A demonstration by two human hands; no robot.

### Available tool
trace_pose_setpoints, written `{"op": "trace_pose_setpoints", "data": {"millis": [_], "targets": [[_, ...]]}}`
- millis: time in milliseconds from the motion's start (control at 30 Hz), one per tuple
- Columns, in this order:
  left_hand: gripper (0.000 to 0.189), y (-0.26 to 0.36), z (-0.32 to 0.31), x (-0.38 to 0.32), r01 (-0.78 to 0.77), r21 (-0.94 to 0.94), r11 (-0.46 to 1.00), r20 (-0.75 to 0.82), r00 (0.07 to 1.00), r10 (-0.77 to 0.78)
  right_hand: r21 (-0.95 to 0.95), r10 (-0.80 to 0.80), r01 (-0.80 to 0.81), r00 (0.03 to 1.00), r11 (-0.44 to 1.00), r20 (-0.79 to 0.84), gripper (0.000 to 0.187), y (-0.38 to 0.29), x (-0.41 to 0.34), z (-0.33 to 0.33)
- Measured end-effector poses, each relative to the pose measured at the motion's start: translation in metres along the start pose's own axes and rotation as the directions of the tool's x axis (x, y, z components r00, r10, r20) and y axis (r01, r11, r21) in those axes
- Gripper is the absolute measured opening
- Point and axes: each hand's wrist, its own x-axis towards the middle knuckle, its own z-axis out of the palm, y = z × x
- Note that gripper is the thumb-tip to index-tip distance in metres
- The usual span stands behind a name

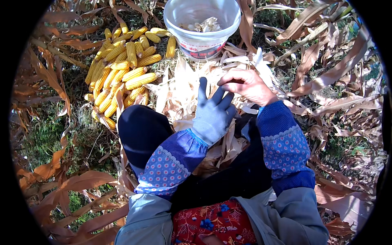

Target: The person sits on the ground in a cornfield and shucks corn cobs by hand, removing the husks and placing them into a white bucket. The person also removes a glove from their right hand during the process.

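Note:
My left hand (pixel 213 114) wears a grey work glove and is spread, palm down, holding nothing. Bare and bent at the fingers, my right hand (pixel 248 86) touches the tip of a gloved finger with thumb and forefinger, apparently pinching the glove fabric. Under and around both hands lie pale dry corn husks (pixel 179 88). Left of them is a pile of husked yellow corn cobs (pixel 131 54). A white plastic bucket (pixel 200 41) with a few husk scraps (pixel 208 25) inside stands just beyond my hands.
Dry corn stalks and leaves (pixel 329 73) cover the ground on the right, with more brown leaves (pixel 82 183) on the left. My bent knee (pixel 144 131) in dark trousers is close to the cobs. Green weeds (pixel 46 141) grow at the left.

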Motion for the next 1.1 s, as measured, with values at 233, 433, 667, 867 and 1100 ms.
{"op": "trace_pose_setpoints", "data": {"millis": [233,433,667,867,1100], "targets": [[0.008,0.0,-0.006,0.005,0.002,-0.043,0.999,0.019,1.0,-0.001,-0.423,-0.226,0.044,0.893,0.905,-0.39,0.011,0.011,0.009,0.01],[0.007,-0.001,-0.009,0.004,0.013,-0.078,0.997,0.004,1.0,-0.013,-0.564,-0.188,-0.314,0.728,0.764,-0.66,0.017,0.003,0.001,-0.02],[0.008,-0.005,-0.002,0.002,0.009,-0.006,1.0,0.031,0.999,-0.008,-0.435,-0.37,0.312,0.927,0.845,-0.053,0.014,0.0,0.006,-0.009],[0.011,-0.001,-0.003,0.001,0.019,-0.038,0.999,0.059,0.998,-0.017,-0.686,-0.405,0.287,0.914,0.669,-0.013,0.008,0.007,0.004,0.001],[0.01,-0.003,-0.005,0.005,0.032,-0.05,0.998,-0.012,0.999,-0.033,-0.898,-0.507,-0.22,0.762,0.381,-0.402,0.01,0.014,0.001,-0.017]]}}
